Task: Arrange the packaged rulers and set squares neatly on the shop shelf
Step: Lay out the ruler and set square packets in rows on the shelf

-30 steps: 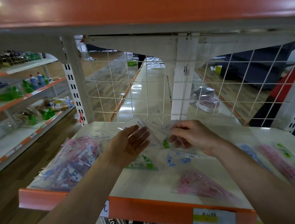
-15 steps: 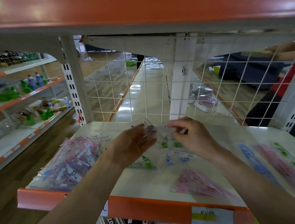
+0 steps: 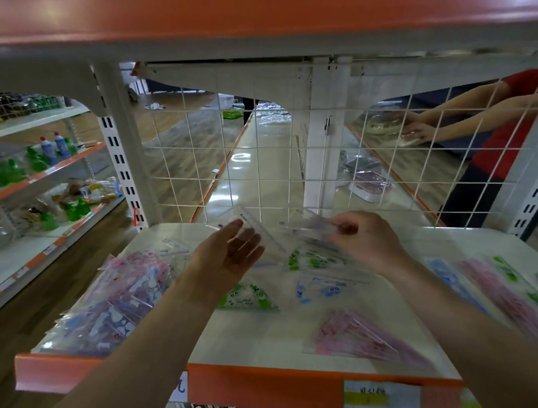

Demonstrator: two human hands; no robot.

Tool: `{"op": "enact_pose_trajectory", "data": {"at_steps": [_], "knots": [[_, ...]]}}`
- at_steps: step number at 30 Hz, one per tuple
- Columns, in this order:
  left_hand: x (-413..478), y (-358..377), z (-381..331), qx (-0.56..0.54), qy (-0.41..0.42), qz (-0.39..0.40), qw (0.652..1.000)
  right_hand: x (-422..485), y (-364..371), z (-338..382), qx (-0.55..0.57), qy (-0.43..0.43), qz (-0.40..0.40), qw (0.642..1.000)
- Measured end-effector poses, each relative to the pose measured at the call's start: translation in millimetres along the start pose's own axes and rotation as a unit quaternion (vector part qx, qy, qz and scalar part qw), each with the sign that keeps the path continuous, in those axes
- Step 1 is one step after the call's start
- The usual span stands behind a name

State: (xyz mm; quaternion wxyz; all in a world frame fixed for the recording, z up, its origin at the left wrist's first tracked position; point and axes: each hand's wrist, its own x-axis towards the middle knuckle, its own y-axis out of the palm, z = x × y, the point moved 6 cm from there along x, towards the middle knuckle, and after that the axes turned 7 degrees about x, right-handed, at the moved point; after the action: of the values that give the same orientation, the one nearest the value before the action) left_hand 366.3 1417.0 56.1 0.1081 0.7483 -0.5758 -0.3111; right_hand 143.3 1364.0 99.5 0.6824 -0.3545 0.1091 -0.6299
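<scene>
Clear ruler pack point(image 3: 294, 235) sits above the shelf point(image 3: 269, 337) at frame centre. The right hand point(image 3: 365, 241) pinches its right end. The left hand point(image 3: 227, 258), fingers straight, supports its left end.

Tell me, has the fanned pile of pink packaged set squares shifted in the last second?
No. The pink packaged set squares lie just behind the yellow-and-white price label, as before.

body: one person, two arms in view | left hand point(image 3: 224, 258): bare, slender fingers | right hand point(image 3: 368, 242): bare, slightly blurred | left forearm point(image 3: 138, 339): bare down to the frame's lower edge | right forearm point(image 3: 477, 336): bare likewise, outline blurred
</scene>
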Motion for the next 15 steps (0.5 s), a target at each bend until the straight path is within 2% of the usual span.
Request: {"op": "enact_pose_trajectory", "data": {"at_steps": [4,9,12,15], "knots": [[0.9,-3.5,1.8,-0.022,-0.012,-0.026,0.999,13.1,-0.8,-17.5,-0.033,0.061,0.020,0.997],[2.1,-4.7,1.4,0.003,-0.015,-0.020,1.000,27.5,12.6,-29.6,-0.074,0.099,0.038,0.992],[-0.8,-8.9,-2.1,0.016,-0.010,-0.033,0.999,30.0,17.8,-32.0,-0.120,0.122,0.075,0.982],[-4.2,-13.7,-4.9,0.021,-0.009,-0.027,0.999,30.3,18.8,-19.2,-0.140,0.084,0.073,0.984]]}}
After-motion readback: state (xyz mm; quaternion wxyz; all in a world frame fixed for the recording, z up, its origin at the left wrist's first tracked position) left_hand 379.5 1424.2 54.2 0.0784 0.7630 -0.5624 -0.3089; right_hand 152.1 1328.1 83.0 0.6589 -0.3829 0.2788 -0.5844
